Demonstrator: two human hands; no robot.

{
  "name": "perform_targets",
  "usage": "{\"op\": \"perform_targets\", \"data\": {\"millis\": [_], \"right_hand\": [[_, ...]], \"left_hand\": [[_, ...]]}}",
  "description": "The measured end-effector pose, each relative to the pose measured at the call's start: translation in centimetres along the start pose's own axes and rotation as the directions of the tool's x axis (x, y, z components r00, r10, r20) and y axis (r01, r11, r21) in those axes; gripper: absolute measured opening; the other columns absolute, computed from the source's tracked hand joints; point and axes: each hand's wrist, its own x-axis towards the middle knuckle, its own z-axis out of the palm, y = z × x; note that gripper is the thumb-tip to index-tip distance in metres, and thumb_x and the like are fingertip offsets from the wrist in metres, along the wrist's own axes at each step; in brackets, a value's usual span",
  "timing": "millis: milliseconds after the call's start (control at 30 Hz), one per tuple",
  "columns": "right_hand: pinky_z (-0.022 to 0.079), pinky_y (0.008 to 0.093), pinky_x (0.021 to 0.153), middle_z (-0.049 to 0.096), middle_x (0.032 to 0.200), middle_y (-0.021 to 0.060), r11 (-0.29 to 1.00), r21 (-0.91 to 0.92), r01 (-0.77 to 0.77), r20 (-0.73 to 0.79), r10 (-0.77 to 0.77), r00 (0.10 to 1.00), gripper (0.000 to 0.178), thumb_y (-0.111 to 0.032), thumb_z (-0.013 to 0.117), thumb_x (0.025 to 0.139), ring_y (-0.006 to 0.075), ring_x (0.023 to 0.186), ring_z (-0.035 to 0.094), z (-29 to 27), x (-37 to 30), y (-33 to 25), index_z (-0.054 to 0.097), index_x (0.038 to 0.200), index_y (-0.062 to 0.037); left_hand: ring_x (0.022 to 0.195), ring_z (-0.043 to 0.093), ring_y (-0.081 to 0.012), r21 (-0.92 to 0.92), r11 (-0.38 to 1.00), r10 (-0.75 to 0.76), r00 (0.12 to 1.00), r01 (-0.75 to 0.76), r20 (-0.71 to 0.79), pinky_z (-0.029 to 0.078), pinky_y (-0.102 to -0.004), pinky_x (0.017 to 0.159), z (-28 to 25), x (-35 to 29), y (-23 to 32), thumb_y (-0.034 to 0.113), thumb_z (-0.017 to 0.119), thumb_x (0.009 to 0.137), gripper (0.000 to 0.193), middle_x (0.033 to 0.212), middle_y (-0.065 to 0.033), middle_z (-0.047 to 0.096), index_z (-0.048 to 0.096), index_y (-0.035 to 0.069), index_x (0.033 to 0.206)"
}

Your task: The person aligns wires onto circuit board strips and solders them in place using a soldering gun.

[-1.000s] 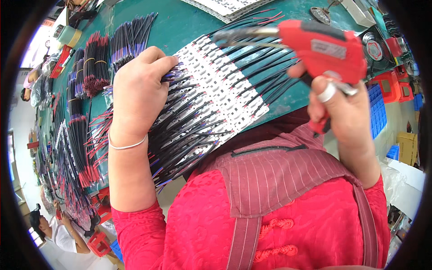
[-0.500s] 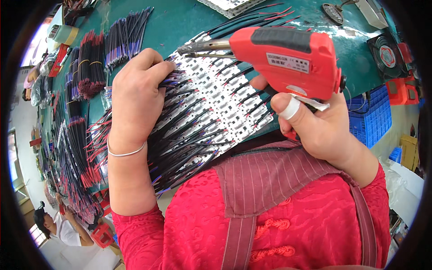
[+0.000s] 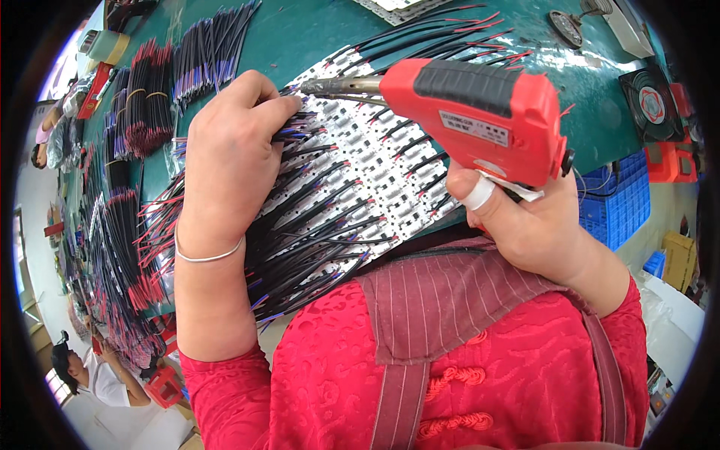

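Well, green table (image 3: 307, 34) beneath white boards (image 3: 369, 166), crate (image 3: 626, 201) beside.

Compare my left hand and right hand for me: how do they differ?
Hold: the right hand grips the red soldering gun, while the left hand curls over the wires, its fingertips partly hidden.
Thumb: the right hand has a white wrap there; none shows on the left hand.
Wrist: a thin bracelet circles the left hand's wrist; none shows on the right hand's.
Shared: both are gloveless.

Green table (image 3: 300, 37) bears wire bundles (image 3: 148, 105), apparently circuit boards (image 3: 366, 161)
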Motion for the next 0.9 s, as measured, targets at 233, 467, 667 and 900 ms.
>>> {"op": "perform_targets", "data": {"millis": [233,467,667,900], "right_hand": [[0.054,0.0359,0.081,0.074,0.1,0.013,0.994,-0.059,0.096,-0.011,-0.097,0.995,0.025,-0.013,0.078,0.089,0.0283,0.088,0.071,0.6,0.6,0.1,0.073,0.11,-0.0012],[0.054,0.036,0.082,0.071,0.104,0.0147,0.952,-0.163,0.26,0.07,-0.252,0.965,0.027,-0.011,0.077,0.089,0.029,0.089,0.07,0.2,0.9,0.9,0.069,0.113,0.0],[0.054,0.0356,0.083,0.071,0.103,0.0138,0.949,-0.166,0.267,0.078,-0.258,0.963,0.028,-0.011,0.076,0.09,0.0268,0.089,0.069,0.4,0.8,0.5,0.068,0.114,0.0003],[0.049,0.0221,0.062,0.072,0.114,0.0084,0.94,-0.211,0.27,0.093,-0.256,0.962,0.037,-0.01,0.072,0.096,0.0049,0.072,0.059,0.1,0.5,0.7,0.062,0.13,-0.0004]], "left_hand": [[0.083,0.065,-0.0303,0.002,1.0,0.018,1.0,-0.018,0.0,0.051,-0.0402,0.073,0.1,0.0,-0.2,-0.013,0.069,0.062,0.041,0.089,-0.0104,0.062,0.074,0.005,0.098],[0.083,0.065,-0.0301,-0.001,1.0,0.027,1.0,-0.027,-0.014,0.052,-0.0399,0.074,0.3,0.0,-0.3,-0.013,0.069,0.061,0.041,0.09,-0.0098,0.062,0.074,0.005,0.098],[0.084,0.065,-0.0296,0.006,1.0,0.015,1.0,-0.015,-0.005,0.052,-0.0396,0.073,0.1,0.0,-0.2,-0.013,0.069,0.061,0.042,0.09,-0.0091,0.062,0.074,0.006,0.097],[0.084,0.065,-0.0298,0.01,1.0,0.013,1.0,-0.013,-0.005,0.052,-0.0396,0.073,0.4,0.0,-0.2,-0.012,0.07,0.062,0.04,0.09,-0.0089,0.062,0.074,0.006,0.097]]}}
